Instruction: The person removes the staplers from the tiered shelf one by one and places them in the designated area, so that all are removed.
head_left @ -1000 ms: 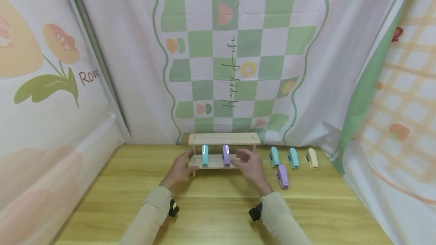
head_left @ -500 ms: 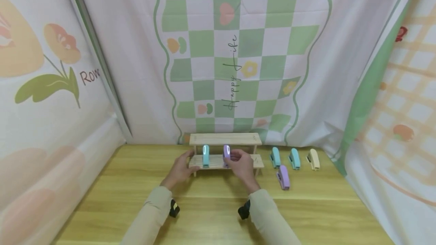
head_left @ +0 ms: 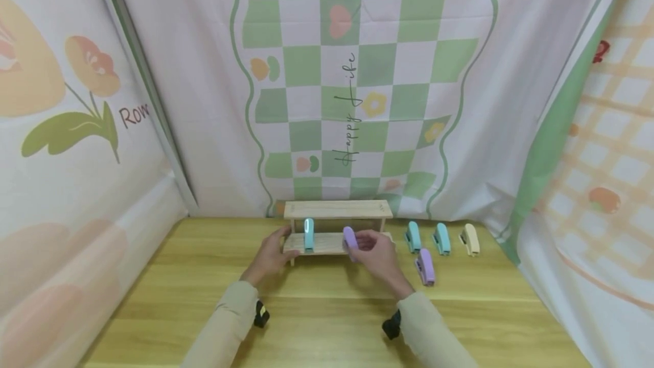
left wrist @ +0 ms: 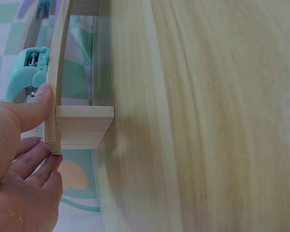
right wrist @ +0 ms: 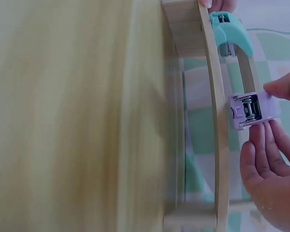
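Observation:
A small two-tier wooden shelf (head_left: 327,243) stands at the back of the table. My left hand (head_left: 271,251) grips the left end of its lower board, thumb on the front edge and fingers at the end, as the left wrist view shows. Between thumb and fingers, my right hand (head_left: 379,254) pinches a purple stapler (head_left: 349,242). That stapler leans to one side, and in the right wrist view its end (right wrist: 251,112) shows a narrow gap from the board. A teal stapler (head_left: 309,235) stands upright on the lower board, near my left hand.
Right of the shelf, two teal staplers (head_left: 413,237) and a cream stapler (head_left: 470,240) stand in a row on the wooden table (head_left: 327,322). Another purple stapler (head_left: 424,267) is in front of them. A patterned curtain (head_left: 337,84) hangs close behind the shelf.
My right hand first moved left onto the purple stapler and took hold of it. Since then it has shifted slightly right, tilting the stapler off its place. The left hand has stayed put.

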`<control>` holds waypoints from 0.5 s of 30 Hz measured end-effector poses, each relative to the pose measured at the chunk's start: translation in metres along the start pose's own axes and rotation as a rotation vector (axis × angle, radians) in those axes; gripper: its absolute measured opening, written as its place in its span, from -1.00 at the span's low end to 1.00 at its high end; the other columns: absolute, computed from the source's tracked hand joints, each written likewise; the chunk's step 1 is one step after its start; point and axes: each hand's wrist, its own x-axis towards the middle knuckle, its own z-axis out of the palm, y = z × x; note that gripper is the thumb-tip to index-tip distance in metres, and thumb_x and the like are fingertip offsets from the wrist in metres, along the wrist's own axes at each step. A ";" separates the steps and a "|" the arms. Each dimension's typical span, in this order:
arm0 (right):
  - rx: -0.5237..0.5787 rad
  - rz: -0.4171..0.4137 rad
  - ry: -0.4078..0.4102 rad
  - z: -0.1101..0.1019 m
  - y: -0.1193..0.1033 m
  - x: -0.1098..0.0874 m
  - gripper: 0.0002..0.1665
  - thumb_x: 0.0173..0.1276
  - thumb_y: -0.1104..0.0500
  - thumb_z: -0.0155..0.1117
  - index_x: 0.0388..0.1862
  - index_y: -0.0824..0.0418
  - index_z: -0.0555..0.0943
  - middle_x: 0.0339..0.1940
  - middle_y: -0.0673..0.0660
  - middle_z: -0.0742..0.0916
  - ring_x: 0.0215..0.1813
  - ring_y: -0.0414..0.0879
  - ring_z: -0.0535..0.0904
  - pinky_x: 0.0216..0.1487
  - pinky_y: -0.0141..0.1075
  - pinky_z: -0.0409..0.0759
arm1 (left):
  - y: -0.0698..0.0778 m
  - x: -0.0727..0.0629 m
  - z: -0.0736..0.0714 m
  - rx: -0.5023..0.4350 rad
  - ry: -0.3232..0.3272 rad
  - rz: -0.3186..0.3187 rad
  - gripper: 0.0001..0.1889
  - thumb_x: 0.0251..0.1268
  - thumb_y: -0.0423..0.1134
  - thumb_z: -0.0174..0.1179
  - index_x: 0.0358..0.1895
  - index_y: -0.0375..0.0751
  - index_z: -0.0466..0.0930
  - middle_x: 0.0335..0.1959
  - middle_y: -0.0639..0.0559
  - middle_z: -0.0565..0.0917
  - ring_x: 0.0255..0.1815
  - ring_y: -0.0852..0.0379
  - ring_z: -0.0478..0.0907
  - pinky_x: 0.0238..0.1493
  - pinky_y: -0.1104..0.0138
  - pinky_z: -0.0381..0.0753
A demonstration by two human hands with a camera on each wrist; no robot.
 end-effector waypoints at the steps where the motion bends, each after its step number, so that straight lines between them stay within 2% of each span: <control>1: -0.007 -0.012 -0.004 -0.006 0.003 -0.003 -0.53 0.19 0.29 0.60 0.10 0.29 0.73 -0.04 0.24 0.84 -0.04 0.01 0.78 0.04 -0.32 0.80 | -0.001 0.000 0.000 -0.006 0.000 0.001 -0.28 0.34 -0.31 0.45 0.51 -0.41 0.37 0.48 -0.36 0.51 0.54 -0.34 0.41 0.61 -0.18 0.38; 7: -0.097 -0.026 0.013 -0.053 0.017 -0.027 -0.50 0.18 0.30 0.61 0.13 0.27 0.73 -0.03 0.22 0.84 -0.03 -0.05 0.77 0.06 -0.47 0.73 | 0.000 -0.001 -0.001 -0.029 0.006 -0.003 -0.28 0.35 -0.32 0.44 0.51 -0.41 0.37 0.49 -0.35 0.51 0.55 -0.34 0.40 0.63 -0.17 0.36; 11: -0.164 0.002 0.016 -0.089 0.022 -0.044 -0.43 0.22 0.24 0.61 0.21 0.30 0.68 0.04 0.26 0.82 0.03 -0.05 0.75 0.07 -0.53 0.69 | 0.004 -0.001 -0.003 -0.028 0.014 -0.008 -0.29 0.35 -0.33 0.44 0.50 -0.42 0.37 0.48 -0.36 0.51 0.55 -0.35 0.41 0.63 -0.17 0.35; 15: -0.229 0.028 0.028 -0.126 0.029 -0.062 -0.37 0.25 0.23 0.60 0.29 0.34 0.63 0.10 0.31 0.80 0.00 -0.23 0.72 0.04 -0.59 0.67 | 0.006 -0.001 -0.004 -0.025 0.011 -0.010 -0.29 0.36 -0.33 0.43 0.51 -0.44 0.36 0.48 -0.38 0.51 0.55 -0.35 0.40 0.64 -0.18 0.34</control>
